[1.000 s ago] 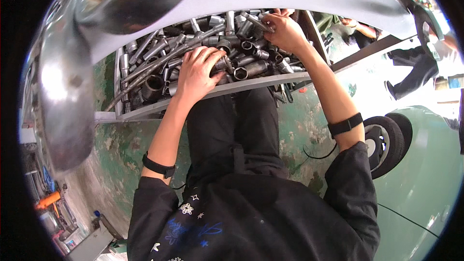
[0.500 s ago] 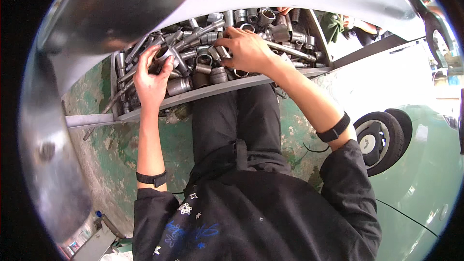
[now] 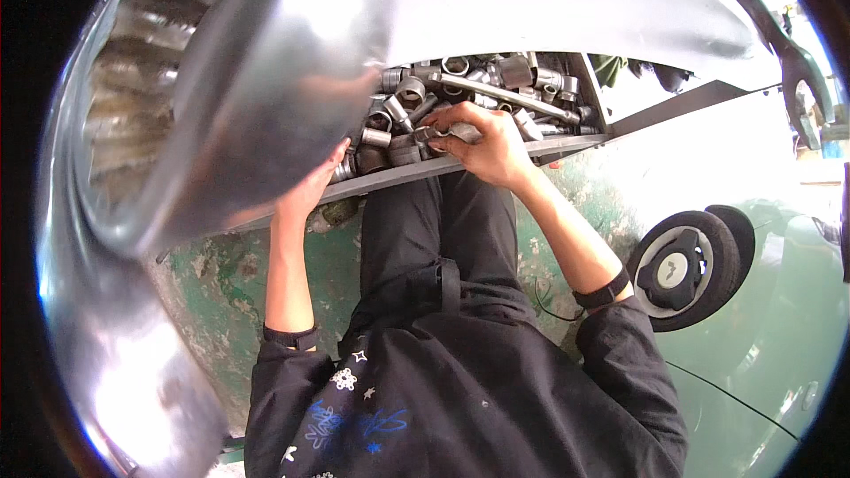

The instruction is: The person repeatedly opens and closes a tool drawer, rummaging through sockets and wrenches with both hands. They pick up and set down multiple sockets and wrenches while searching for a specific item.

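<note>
A shallow metal drawer (image 3: 403, 179) across my lap is heaped with steel sockets (image 3: 410, 91) and ratchet-type bars. Near its front edge, my right hand (image 3: 489, 146) reaches in, thumb and fingers pinched around a small metal socket (image 3: 428, 134). A long steel bar (image 3: 509, 95) lies across the pile just beyond that hand. My left hand (image 3: 305, 195) rests at the drawer's front edge, left of the middle. A large shiny curved metal piece hides most of its fingers, so their grip does not show.
The curved metal piece (image 3: 266, 106) covers the left of the drawer. A pale panel (image 3: 549, 0) overhangs its back. To the right are a wheel (image 3: 677, 270), a pale green car body (image 3: 770, 301), an open-ended wrench shape (image 3: 801, 88) and a black cable (image 3: 735, 398).
My right hand has come nearer the drawer's front edge and closed on a socket. The left hand has moved lower and right. The view has shifted, hiding the drawer's left side.
</note>
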A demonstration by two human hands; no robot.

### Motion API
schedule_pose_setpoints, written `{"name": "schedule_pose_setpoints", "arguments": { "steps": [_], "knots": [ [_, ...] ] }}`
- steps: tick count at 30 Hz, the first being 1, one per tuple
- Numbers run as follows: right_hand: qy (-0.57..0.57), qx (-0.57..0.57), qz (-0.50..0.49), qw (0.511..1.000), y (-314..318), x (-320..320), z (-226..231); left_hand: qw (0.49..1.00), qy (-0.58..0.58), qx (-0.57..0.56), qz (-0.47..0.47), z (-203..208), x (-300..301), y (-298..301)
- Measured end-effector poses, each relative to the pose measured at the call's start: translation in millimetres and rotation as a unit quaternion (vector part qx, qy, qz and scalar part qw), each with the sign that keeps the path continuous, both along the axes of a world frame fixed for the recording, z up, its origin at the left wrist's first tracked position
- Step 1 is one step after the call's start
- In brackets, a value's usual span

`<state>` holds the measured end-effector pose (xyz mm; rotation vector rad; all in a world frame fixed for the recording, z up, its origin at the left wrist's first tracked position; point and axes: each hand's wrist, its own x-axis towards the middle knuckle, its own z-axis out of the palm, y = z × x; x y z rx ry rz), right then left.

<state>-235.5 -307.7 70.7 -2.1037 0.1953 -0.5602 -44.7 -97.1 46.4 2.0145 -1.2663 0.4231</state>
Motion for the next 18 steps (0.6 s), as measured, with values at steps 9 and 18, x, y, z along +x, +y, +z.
{"name": "schedule_pose_setpoints", "arguments": {
  "steps": [9, 18],
  "knots": [
    [-0.042, -0.166, -0.19, 0.967, -46.9, 2.1, 13.3, 0.989, -0.081, 0.07, -0.102, 18.6, -15.5, -56.2],
    [0.22, -0.227, 0.002, 0.949, -46.5, 16.2, 23.6, 0.957, -0.014, 0.267, -0.118, 27.0, -13.5, -94.5]
  ]
}}
